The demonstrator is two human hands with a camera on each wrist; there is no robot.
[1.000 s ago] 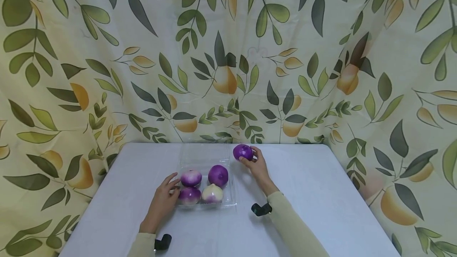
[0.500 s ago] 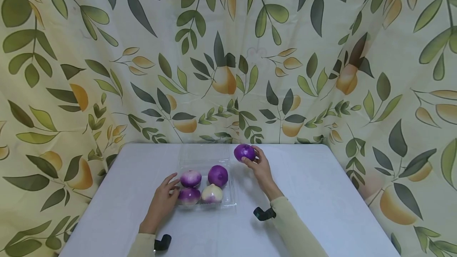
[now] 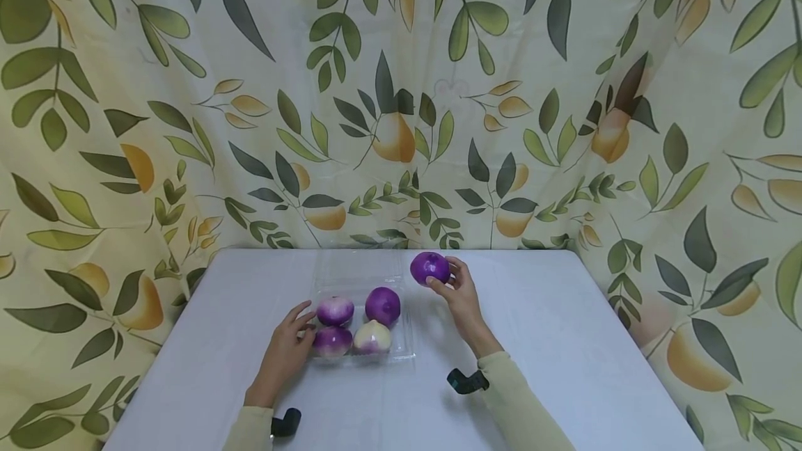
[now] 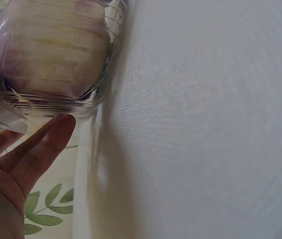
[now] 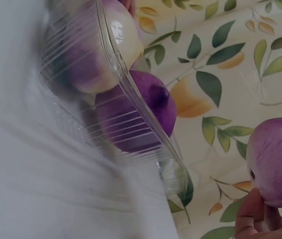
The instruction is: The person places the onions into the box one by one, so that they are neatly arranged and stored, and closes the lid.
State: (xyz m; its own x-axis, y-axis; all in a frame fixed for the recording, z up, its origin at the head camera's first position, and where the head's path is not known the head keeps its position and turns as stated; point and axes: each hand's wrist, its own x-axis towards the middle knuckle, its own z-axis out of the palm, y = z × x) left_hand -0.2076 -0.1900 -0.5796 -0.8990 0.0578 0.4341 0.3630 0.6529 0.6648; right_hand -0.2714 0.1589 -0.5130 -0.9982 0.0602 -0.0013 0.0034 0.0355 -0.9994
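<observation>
"How much is done?"

"Four onions (image 3: 383,307) sit in the clear box (image 3: 409,341). I think one's left: the purple onion (image 3: 429,267) beside the box, held by the fingers of the right hand (image 3: 465,306)."

"And the left hand (image 3: 287,348)?"

"Its loose fingers touch the box."

From the head view, a white table (image 3: 564,319) lies at six o'clock, and a cream curtain (image 3: 438,110) printed with leafy sprigs and orange fruit spans nine through twelve to three o'clock.

The right hand (image 5: 262,221) holds 1 onion (image 5: 274,162); 2 onions (image 5: 161,108) show in a clear tray (image 5: 131,89).
</observation>
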